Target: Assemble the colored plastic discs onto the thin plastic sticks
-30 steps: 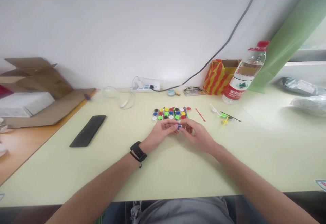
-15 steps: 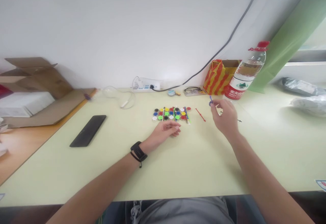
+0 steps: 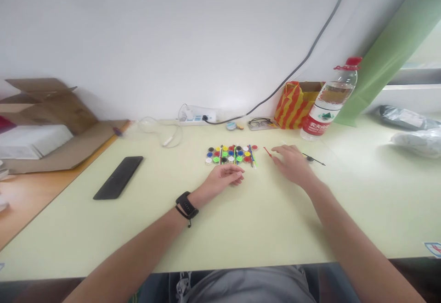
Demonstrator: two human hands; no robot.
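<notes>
My left hand (image 3: 223,178) rests on the table just below a cluster of small coloured discs (image 3: 209,154), its fingers loosely bent and nothing visible in it. Thin coloured plastic sticks (image 3: 253,156) lie across the cluster. My right hand (image 3: 293,163) is low over the table to the right, thumb and fingers apart. Its thumb is by the lower end of a red stick (image 3: 268,151), partly hidden by the hand; whether they touch, I cannot tell. Beyond the hand lies a black stick (image 3: 319,160) with a dark disc (image 3: 310,159) on it.
A black phone-like slab (image 3: 119,177) lies at left. Along the wall are a power strip (image 3: 197,114), eyeglasses (image 3: 261,122), a striped bag (image 3: 289,105) and a water bottle (image 3: 319,117). Cardboard (image 3: 82,144) stands far left; plastic packages (image 3: 418,142) lie far right.
My right hand has moved left and down to the red stick, its fingers opening out. The blue piece it held has gone from view. The left hand has stayed put.
</notes>
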